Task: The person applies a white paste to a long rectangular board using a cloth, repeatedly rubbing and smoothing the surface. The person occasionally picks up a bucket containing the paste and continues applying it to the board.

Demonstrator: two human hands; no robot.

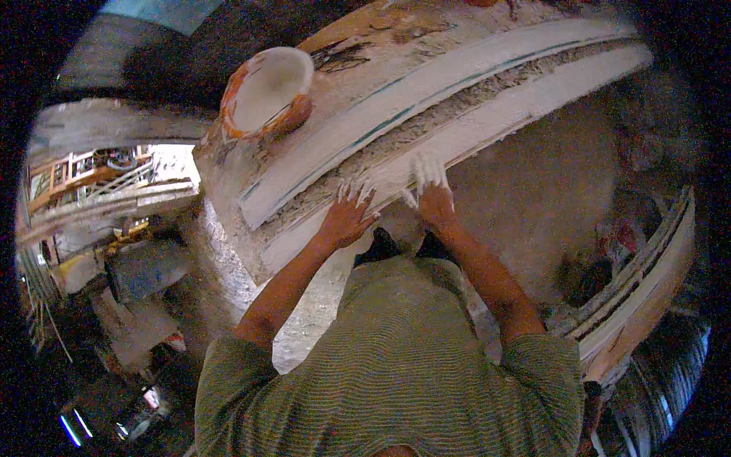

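Two long white plaster mouldings (457,72) are laid side by side on a rough, plaster-caked bench (533,198), curving from lower left to upper right; the nearer moulding (518,114) is the one being worked. An orange bowl (268,93) lined with white plaster is set on the bench's upper left end, well apart from the hands. The left hand (346,217) is laid flat on the near edge of the moulding, fingers spread and whitened. The right hand (434,194) is pressed on just beside it, fingers together and thickly coated in wet plaster. Smoothing of the surface by hand appears to be the step in progress. Even, light pressure along the strip would be called for next.
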